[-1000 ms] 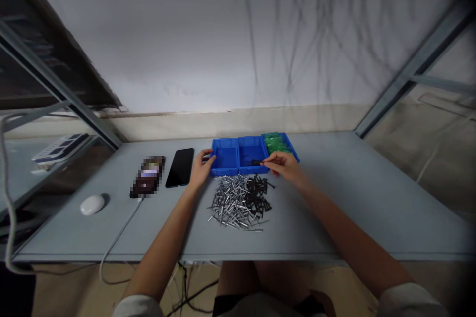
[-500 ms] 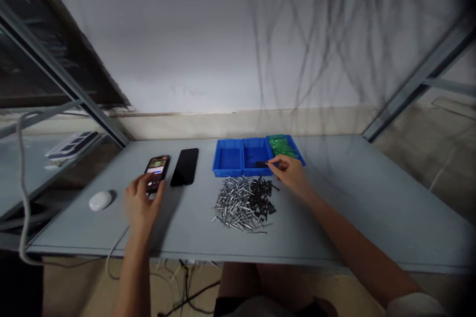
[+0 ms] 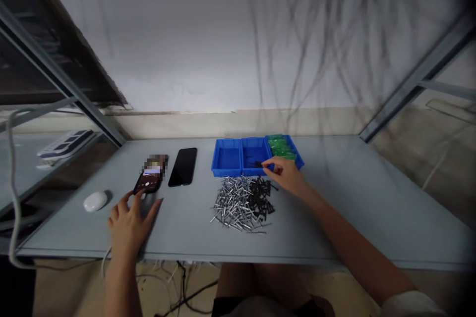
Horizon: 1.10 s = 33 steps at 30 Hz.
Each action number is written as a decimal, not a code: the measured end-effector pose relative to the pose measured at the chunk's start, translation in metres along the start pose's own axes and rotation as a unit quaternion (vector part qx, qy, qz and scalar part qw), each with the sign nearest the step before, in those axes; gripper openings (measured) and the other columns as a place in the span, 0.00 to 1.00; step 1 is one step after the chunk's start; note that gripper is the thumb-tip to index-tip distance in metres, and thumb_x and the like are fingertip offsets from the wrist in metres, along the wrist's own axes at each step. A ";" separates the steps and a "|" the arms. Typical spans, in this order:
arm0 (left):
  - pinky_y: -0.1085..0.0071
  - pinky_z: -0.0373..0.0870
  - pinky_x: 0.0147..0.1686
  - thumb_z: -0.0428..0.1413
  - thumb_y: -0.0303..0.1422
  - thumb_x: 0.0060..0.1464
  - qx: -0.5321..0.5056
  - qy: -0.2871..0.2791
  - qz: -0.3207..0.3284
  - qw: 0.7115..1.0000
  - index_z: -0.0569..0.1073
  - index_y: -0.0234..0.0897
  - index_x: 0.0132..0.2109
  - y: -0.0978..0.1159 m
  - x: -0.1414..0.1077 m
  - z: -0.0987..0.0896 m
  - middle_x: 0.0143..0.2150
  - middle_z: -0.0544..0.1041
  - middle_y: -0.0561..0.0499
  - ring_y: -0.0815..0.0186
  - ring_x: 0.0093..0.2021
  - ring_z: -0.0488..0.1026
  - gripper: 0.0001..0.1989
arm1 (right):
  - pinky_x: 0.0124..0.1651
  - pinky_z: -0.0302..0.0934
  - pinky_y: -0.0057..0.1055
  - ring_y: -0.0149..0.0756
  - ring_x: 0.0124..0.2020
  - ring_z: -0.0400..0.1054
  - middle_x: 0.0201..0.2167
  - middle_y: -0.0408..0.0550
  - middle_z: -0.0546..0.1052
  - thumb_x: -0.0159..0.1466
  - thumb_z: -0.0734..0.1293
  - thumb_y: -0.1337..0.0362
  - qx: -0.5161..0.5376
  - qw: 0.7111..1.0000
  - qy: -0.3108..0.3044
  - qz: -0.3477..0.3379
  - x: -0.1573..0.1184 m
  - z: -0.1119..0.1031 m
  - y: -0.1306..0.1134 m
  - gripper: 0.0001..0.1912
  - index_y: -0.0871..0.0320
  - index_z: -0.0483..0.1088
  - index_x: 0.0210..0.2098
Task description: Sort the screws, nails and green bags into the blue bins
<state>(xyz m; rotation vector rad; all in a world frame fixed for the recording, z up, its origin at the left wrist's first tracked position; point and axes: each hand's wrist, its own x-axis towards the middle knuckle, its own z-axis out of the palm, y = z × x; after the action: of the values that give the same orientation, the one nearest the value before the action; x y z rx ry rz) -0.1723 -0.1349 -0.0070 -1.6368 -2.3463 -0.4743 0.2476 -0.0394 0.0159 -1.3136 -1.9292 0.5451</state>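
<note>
My left hand (image 3: 128, 223) lies with fingers spread at the lower edge of a lit phone (image 3: 143, 182), plugged into a white cable. Above the front of the middle blue bin (image 3: 256, 145), my right hand (image 3: 285, 176) has thumb and forefinger pinched around the end of what looks like a black screw (image 3: 256, 164). A few dark pieces lie in that bin. Just in front of the bins is a pile of silver rivet-like pins (image 3: 234, 205), with a heap of black screws (image 3: 262, 198) against its right side.
The left blue bin (image 3: 227, 154) has nothing visible in it. Green plastic packets (image 3: 279, 145) fill the right bin. A dark phone (image 3: 183, 166) and a white rounded case (image 3: 95, 201) rest on the grey table. Metal frame posts stand at both sides.
My left hand has drawn back from the lit phone's screen to its lower edge. My right hand has stayed almost in place at the middle bin, its fingertips slightly lower.
</note>
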 end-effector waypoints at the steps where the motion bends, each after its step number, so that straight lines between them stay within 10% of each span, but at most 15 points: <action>1: 0.45 0.62 0.52 0.45 0.52 0.58 0.000 -0.001 0.004 1.000 0.65 0.37 0.62 0.000 0.000 0.000 0.62 0.62 0.35 0.41 0.59 0.61 0.32 | 0.30 0.59 0.30 0.33 0.25 0.67 0.31 0.48 0.79 0.61 0.66 0.61 -0.003 1.000 -0.026 -0.013 -0.001 -0.001 -0.001 0.11 0.57 0.77 0.39; 12: 0.42 0.61 0.54 0.45 0.54 0.57 -0.024 -0.009 -0.015 1.000 0.63 0.36 0.63 -0.004 -0.002 0.002 0.64 0.60 0.32 0.37 0.62 0.58 0.35 | 0.31 0.54 0.30 0.36 0.29 0.71 0.28 0.44 0.78 0.57 0.71 0.60 -0.103 0.958 -0.265 -0.022 -0.005 -0.015 0.003 0.13 0.53 0.78 0.41; 33: 0.44 0.58 0.58 0.43 0.54 0.56 -0.039 0.020 0.005 0.999 0.62 0.34 0.63 -0.014 -0.002 0.013 0.63 0.61 0.31 0.39 0.63 0.58 0.36 | 0.28 0.47 0.28 0.33 0.27 0.67 0.26 0.42 0.76 0.59 0.70 0.63 -0.116 0.958 -0.261 -0.005 -0.005 -0.007 0.003 0.05 0.54 0.76 0.36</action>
<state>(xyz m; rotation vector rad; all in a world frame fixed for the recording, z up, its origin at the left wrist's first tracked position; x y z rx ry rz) -0.1849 -0.1357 -0.0210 -1.6568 -2.3178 -0.5976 0.2556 -0.0435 0.0169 -1.4007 -2.4913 0.7331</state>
